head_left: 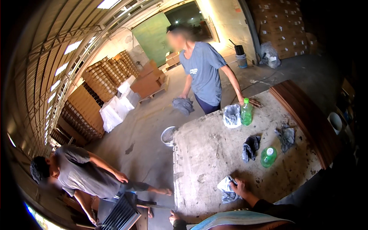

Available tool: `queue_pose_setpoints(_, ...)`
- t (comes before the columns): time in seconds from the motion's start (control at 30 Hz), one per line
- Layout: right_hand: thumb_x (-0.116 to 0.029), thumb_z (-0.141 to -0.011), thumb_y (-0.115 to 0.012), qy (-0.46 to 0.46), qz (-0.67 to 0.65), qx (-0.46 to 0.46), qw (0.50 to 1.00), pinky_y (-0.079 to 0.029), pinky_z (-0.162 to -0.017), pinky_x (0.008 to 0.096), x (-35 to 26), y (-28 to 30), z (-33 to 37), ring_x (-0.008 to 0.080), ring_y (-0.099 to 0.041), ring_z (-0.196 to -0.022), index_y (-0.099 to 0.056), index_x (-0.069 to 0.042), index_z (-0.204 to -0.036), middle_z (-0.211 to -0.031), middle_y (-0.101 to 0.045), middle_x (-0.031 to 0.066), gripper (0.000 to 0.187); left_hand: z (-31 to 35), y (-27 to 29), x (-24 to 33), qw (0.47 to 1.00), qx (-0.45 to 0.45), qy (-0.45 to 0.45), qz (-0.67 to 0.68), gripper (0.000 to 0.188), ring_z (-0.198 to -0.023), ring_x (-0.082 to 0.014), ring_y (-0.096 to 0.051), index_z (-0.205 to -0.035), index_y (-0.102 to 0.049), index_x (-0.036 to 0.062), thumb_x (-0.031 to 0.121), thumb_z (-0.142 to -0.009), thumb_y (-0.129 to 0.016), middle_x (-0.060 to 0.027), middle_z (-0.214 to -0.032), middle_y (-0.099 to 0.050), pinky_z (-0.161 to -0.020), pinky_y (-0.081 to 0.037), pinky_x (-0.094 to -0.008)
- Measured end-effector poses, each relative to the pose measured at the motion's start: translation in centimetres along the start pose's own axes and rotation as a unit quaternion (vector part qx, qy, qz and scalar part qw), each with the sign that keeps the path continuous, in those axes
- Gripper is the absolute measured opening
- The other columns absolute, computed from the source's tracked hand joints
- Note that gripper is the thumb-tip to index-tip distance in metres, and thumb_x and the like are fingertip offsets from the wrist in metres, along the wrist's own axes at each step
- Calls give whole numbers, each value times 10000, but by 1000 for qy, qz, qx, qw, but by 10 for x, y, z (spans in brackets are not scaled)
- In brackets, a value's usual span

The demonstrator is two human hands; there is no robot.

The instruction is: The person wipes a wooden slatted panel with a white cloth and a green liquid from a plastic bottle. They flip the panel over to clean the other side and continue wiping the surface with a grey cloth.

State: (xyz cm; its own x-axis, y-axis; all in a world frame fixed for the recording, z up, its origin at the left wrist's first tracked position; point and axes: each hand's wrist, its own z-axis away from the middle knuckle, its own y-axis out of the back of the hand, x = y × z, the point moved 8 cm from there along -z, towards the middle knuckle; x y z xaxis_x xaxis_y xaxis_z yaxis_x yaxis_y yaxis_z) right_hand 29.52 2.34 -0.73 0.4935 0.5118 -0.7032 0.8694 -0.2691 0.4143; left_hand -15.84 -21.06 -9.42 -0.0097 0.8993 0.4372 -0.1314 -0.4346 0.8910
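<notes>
My right hand (240, 188) is closed on a crumpled white and grey rag (229, 193), which lies on the worn tabletop (203, 165). At the table's near left corner is my left hand (174, 217), its fingers curled; whatever they hold, if anything, is too small to make out. Beyond my right hand lie a dark grey rag (251, 148) and another grey rag (285, 137). A green bottle with a white cap (268, 157) is between them and me. Farther off, a green bottle with a green cap (246, 113) stands beside a white tub (232, 116) with dark cloth in it.
Long brown boards (303, 115) are stacked along the table's right side. Across the table stands a person (205, 69) with a grey cloth (183, 105). Another person (90, 170) bends over dark slatted pieces (119, 212) at left. A bucket (168, 136) is on the floor.
</notes>
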Motion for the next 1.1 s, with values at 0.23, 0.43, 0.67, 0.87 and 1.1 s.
queue_pose_setpoints(0.23, -266, -790, -657, 6, 17, 8, 1000, -453, -625, 466, 6, 2, 0, 406, -572, -681, -562, 8, -842, -748, -593, 215, 295, 3, -12, 5, 1000, -12, -8, 18, 752, -813, -430, -635, -844, -660, -105, 604, -866, -409, -293, -828, -639, -735, -504, -476)
queue_pose_setpoints(0.43, -261, -787, -653, -7, -13, 3, 1000, -444, -618, 464, -1, -2, 0, 405, -561, -669, -550, 4, -810, -733, -584, 211, 285, -6, -3, -5, 1000, -2, -5, 25, 734, -833, -435, -631, -866, -659, -105, 588, -871, -414, -299, -852, -637, -751, -498, -480)
queue_pose_setpoints(0.67, -253, -781, -657, -4, 5, 19, 1000, -438, -610, 464, 12, -3, 3, 413, -552, -665, -523, -7, -755, -696, -560, 213, 281, 25, 14, 23, 999, -2, -29, 37, 757, -833, -437, -631, -861, -653, -117, 597, -873, -403, -299, -848, -637, -745, -501, -482)
queue_pose_setpoints(0.87, -246, -775, -659, -21, -8, 7, 1000, -430, -606, 467, 8, -2, 1, 415, -546, -658, -521, -11, -758, -698, -560, 216, 274, 18, 12, 15, 1000, -25, 3, 18, 767, -835, -432, -635, -864, -651, -123, 601, -872, -400, -299, -840, -639, -738, -508, -476)
queue_pose_setpoints(1.1, -249, -774, -658, -19, -7, -19, 1000, -433, -608, 462, 11, -4, 1, 417, -548, -662, -533, -5, -784, -710, -570, 220, 274, 12, 6, 11, 1000, -27, 0, 7, 790, -834, -417, -643, -869, -646, -136, 616, -861, -405, -297, -851, -641, -740, -513, -463)
